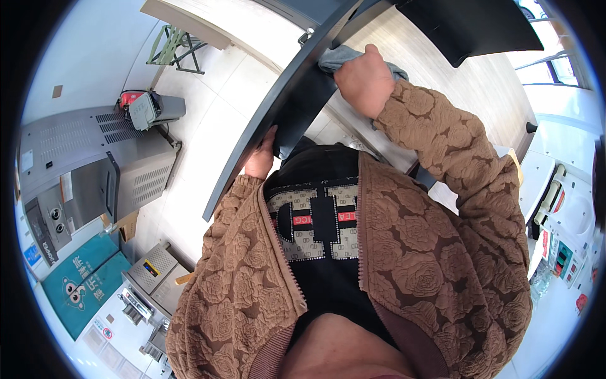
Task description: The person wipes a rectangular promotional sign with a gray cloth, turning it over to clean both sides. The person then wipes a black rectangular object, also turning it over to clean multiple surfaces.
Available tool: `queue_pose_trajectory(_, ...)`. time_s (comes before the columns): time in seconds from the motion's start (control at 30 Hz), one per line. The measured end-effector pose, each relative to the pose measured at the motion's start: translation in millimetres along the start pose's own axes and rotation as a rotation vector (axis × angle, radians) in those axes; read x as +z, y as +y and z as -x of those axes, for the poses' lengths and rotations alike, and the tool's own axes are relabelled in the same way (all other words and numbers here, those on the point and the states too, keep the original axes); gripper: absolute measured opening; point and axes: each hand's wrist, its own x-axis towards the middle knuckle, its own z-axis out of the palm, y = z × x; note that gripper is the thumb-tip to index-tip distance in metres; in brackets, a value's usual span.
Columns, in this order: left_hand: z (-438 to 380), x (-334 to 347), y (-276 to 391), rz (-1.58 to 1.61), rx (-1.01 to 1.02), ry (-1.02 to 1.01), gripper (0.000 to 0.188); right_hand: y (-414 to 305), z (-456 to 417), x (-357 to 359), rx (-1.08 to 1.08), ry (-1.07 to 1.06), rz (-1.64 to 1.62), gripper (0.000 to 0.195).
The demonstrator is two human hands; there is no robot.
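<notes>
A long dark panel [279, 109] runs slantwise in front of me, from the top centre down to the left. My left hand [262, 154] holds its lower part, fingers partly hidden behind the panel's edge. My right hand [366, 81] is closed on a grey-blue cloth [342, 56], pressed near the panel's inner face at its upper part. Under my right forearm lies a light wood-grain surface [440, 85]. A black curved panel [473, 28] stands over that surface at the upper right.
A stainless steel machine [94, 151] with vents stands at the left, a red item [130, 98] and grey containers [156, 110] on it. A green folding stool [173, 49] is at the upper left on the tiled floor [213, 109]. White equipment [568, 189] lines the right.
</notes>
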Motion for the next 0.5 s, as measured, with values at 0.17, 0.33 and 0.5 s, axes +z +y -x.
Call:
queue_pose_trajectory(0.17, -1, 3, 0, 0.080, -0.005, -0.010, 0.021, 11, 6, 1, -0.024, -0.011, 0.042, 0.013)
queue_pose_trajectory(0.33, 0, 6, -3, 0.135, -0.025, -0.011, 0.022, 27, 28, 14, 0.057, -0.032, -0.067, 0.022)
queue_pose_trajectory(0.5, -3, 5, -2, 0.124, -0.044, -0.019, 0.023, 24, 43, 32, 0.182, -0.034, -0.152, 0.038)
